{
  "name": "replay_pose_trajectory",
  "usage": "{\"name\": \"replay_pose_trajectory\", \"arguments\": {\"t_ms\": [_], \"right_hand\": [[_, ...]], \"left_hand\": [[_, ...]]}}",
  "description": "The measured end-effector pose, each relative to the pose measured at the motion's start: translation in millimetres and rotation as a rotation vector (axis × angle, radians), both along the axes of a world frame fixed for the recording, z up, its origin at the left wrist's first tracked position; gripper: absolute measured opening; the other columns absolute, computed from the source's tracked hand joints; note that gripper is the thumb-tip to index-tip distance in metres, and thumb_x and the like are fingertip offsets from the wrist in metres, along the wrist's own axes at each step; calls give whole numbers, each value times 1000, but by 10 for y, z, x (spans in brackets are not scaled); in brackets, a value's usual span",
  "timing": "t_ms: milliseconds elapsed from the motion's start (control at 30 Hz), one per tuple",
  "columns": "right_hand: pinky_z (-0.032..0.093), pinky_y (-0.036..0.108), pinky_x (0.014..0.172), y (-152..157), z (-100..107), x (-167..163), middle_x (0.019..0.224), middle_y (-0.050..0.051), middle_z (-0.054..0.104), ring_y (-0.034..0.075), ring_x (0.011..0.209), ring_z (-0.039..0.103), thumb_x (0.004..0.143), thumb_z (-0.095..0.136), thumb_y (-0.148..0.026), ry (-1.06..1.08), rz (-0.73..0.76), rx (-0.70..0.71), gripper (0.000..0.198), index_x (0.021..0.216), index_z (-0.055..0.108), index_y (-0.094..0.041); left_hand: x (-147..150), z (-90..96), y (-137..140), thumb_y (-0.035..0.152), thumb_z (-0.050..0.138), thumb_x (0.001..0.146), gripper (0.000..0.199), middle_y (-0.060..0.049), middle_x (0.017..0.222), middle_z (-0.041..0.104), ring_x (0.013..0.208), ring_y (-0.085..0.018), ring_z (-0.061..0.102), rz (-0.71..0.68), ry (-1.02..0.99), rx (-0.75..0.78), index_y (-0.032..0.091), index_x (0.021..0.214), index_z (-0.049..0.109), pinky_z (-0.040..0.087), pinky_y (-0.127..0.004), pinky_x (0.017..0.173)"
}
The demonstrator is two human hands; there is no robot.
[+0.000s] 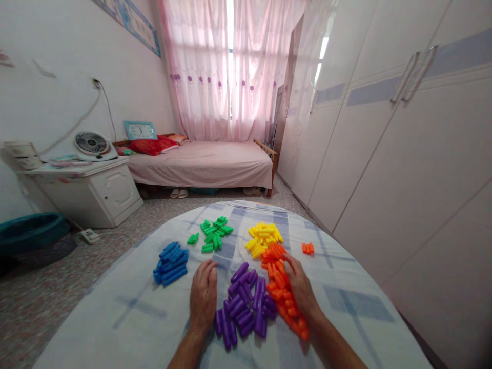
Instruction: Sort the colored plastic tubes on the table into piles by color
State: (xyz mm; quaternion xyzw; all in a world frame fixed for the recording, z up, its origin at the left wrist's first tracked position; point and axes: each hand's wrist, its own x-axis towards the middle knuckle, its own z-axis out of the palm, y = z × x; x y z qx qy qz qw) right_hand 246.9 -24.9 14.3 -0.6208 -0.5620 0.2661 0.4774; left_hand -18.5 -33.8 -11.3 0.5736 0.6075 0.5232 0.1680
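My left hand [203, 294] rests on its edge on the tablecloth, fingers stretched out and nothing in it. Just to its right lies a heap of purple plastic tube-like pieces [243, 305]. My right hand [300, 282] lies along the right side of a long heap of orange plastic pieces [279, 279], its extended fingers touching them. The orange heap borders the purple one. Yellow pieces [265, 234] sit at the orange heap's far end. A few orange pieces [308, 248] lie apart to the right. Beyond my left hand are blue pieces [171, 264] and green pieces [214, 230].
All the heaps lie on a round table with a checked white and blue cloth [142, 312]. Past it stand a bed [215, 159], a white cabinet [103, 189] with a fan [92, 144], and a teal bin [34, 225]. A tall wardrobe [407, 169] lines the right.
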Motion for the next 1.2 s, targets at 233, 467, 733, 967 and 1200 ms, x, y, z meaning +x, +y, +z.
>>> {"name": "replay_pose_trajectory", "arguments": {"t_ms": [233, 467, 733, 967, 1200], "right_hand": [[30, 39, 110, -147, 198, -741, 129, 6, 56, 20, 124, 47, 89, 44, -45, 87, 342, 65, 39, 117, 60, -23], [28, 42, 111, -139, 540, -719, 138, 4, 50, 19, 131, 40, 91, 44, -43, -75, 588, 150, 41, 128, 54, -28], [25, 58, 107, 679, 130, 869, 127, 18, 54, 32, 130, 38, 85, 33, -40, -391, -227, 85, 48, 114, 61, -13], [36, 47, 106, 546, -111, 381, 122, 8, 62, 25, 121, 50, 82, 42, -38, -398, 54, 104, 36, 104, 66, -24], [39, 40, 105, 251, 240, -108, 123, 6, 61, 20, 117, 54, 92, 34, -45, -145, 347, 66, 43, 119, 60, -25]], "left_hand": [[27, -36, 10, 44, 36, 90, 43, -10, 130, 56, 126, -24, 45, -65, -34, -23, 18, 112, 63, 28, -50, 113], [5, -47, 4, 44, 36, 91, 43, -9, 129, 57, 125, -23, 47, -73, -104, -41, 19, 116, 61, 30, -48, 112], [53, 19, -8, 44, 36, 90, 43, -10, 123, 60, 120, -24, 51, -20, -120, -50, 17, 109, 64, 33, -49, 111], [57, -3, -16, 44, 37, 90, 42, -10, 122, 60, 120, -24, 52, -4, -138, -37, 18, 110, 64, 34, -49, 110], [63, 29, -37, 44, 37, 90, 42, -10, 123, 60, 120, -24, 51, -4, -165, -65, 19, 108, 65, 33, -49, 111]]}}
